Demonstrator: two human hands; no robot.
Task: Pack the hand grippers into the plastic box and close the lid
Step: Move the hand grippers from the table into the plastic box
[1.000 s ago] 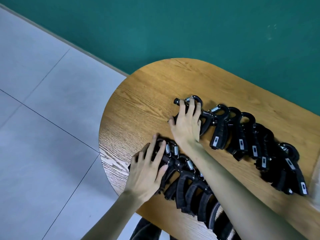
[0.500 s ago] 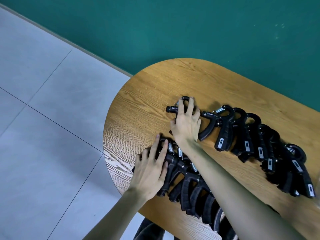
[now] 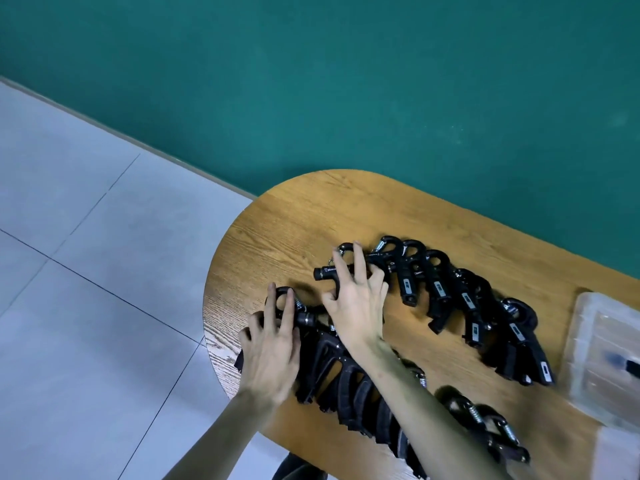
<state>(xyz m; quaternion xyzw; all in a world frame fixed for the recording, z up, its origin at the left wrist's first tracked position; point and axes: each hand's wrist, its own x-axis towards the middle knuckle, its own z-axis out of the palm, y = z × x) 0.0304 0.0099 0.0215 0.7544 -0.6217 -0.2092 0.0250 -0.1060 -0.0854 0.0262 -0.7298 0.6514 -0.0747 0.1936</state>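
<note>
Your left hand [image 3: 272, 355] and right hand [image 3: 356, 303] lie with fingers spread on the black plastic hand grippers [image 3: 440, 292]. Push too hard and the near row could slide off the round wooden table [image 3: 294, 220].

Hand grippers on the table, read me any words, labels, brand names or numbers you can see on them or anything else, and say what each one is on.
No text can be read.
Far row of hand grippers: each handle has a small pale label, too small and blurred to read.
Near row of hand grippers: no label shows.
Plastic box: a dark mark, blurred, not readable.
Table, wall and floor: no writing.
</note>
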